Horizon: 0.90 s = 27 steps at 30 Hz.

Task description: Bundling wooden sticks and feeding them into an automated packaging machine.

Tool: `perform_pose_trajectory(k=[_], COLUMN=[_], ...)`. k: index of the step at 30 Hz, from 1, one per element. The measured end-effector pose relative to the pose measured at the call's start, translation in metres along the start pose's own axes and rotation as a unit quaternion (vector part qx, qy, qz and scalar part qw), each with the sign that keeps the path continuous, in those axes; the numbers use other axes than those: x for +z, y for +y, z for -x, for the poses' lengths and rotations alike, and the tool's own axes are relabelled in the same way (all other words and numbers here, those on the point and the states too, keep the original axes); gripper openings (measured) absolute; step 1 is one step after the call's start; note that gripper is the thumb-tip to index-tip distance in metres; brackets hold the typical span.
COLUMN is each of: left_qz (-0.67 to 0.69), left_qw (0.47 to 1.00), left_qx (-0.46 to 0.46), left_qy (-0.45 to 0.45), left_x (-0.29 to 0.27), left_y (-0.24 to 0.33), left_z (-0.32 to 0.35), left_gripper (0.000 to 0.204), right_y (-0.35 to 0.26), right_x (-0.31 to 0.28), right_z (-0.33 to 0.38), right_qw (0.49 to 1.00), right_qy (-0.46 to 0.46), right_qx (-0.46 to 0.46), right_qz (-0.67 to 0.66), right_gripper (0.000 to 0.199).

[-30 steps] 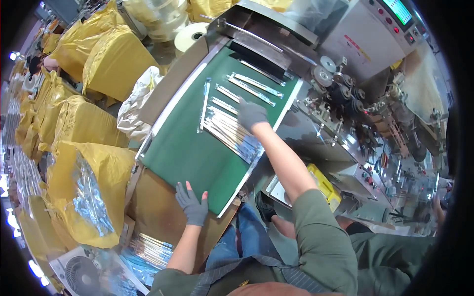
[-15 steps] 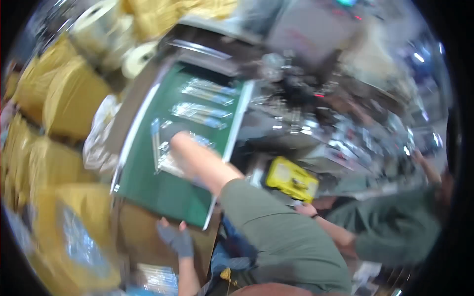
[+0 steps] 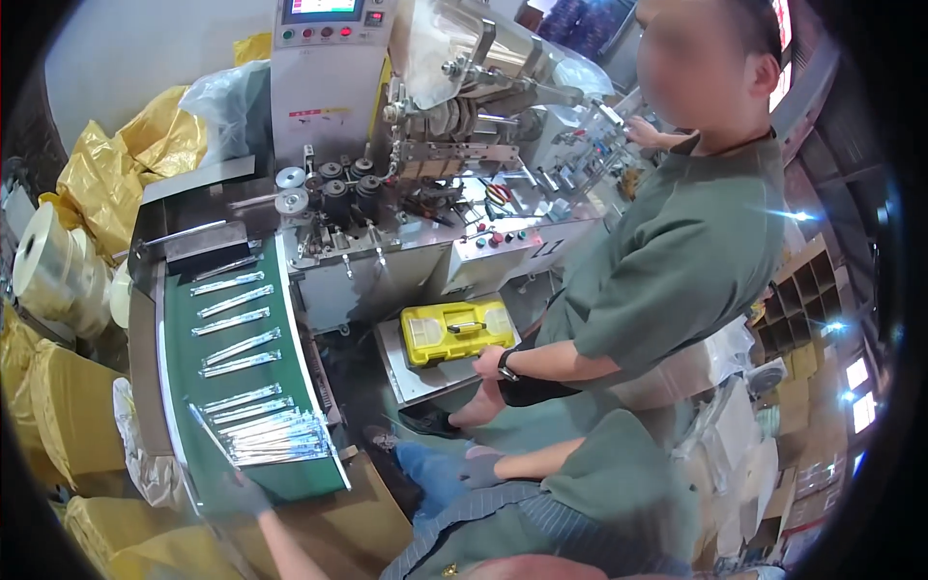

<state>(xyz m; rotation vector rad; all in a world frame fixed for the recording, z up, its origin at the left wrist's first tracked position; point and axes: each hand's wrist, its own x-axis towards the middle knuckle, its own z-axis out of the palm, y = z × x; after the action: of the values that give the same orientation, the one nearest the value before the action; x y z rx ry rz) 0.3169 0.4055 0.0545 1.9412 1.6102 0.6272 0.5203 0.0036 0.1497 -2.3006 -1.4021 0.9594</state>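
Note:
A green conveyor belt (image 3: 184, 362) runs toward me on the left, carrying slim clear-wrapped packets. Several lie crosswise in a spaced row, while a pile of packets (image 3: 280, 435) has gathered at the near end. One packet (image 3: 208, 430) lies lengthwise along the pile's left side. My left hand (image 3: 242, 493), in a grey fingertip-less glove, is at the belt's near end, open and slightly blurred, just below that packet. My right hand (image 3: 478, 466), also gloved in grey, is off the belt above my legs, its fingers loosely open with nothing visible in them.
A co-worker in a green shirt (image 3: 686, 261) stands at the right, one hand by a yellow toolbox (image 3: 454, 329). Behind the belt is a machine with rollers (image 3: 338, 193) and a control cabinet (image 3: 324, 106). Yellow sacks (image 3: 82, 406) and film rolls (image 3: 53, 261) line the left.
My right hand has left the packets on the belt and drawn back toward my body. The view has swung right and up, bringing the co-worker and machine into sight. Packets now lie piled together.

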Motion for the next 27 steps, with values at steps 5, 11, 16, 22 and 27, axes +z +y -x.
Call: perform_pose_trajectory(k=[5,11,16,22,27], left_qz=[-0.010,-0.176,-0.158,-0.272,-0.140], left_qw=[0.988,0.972,0.978,0.944,0.986], left_qx=[-0.123,-0.019,-0.035,-0.013,-0.066], left_qy=[-0.098,-0.156,-0.132,-0.186,-0.064], left_x=[-0.004,-0.003,-0.020,-0.034,-0.062], left_y=[0.076,-0.001,0.055,0.020,0.021], left_z=[-0.043,-0.071,-0.058,-0.064,-0.041], left_gripper=[0.048,0.025,0.024,0.032,0.021], right_y=[0.030,0.037,0.015,0.013,0.022], right_x=[0.025,0.032,0.017,0.016,0.023], right_z=[0.040,0.050,0.052,0.046,0.047], right_qw=[0.996,0.985,0.955,0.958,0.964], right_qy=[-0.011,-0.082,-0.172,-0.198,-0.183], right_qx=[0.092,0.153,0.238,0.200,0.184], right_qz=[0.014,0.000,-0.048,-0.049,-0.060], right_gripper=[0.033,0.033,0.037,0.038,0.038])
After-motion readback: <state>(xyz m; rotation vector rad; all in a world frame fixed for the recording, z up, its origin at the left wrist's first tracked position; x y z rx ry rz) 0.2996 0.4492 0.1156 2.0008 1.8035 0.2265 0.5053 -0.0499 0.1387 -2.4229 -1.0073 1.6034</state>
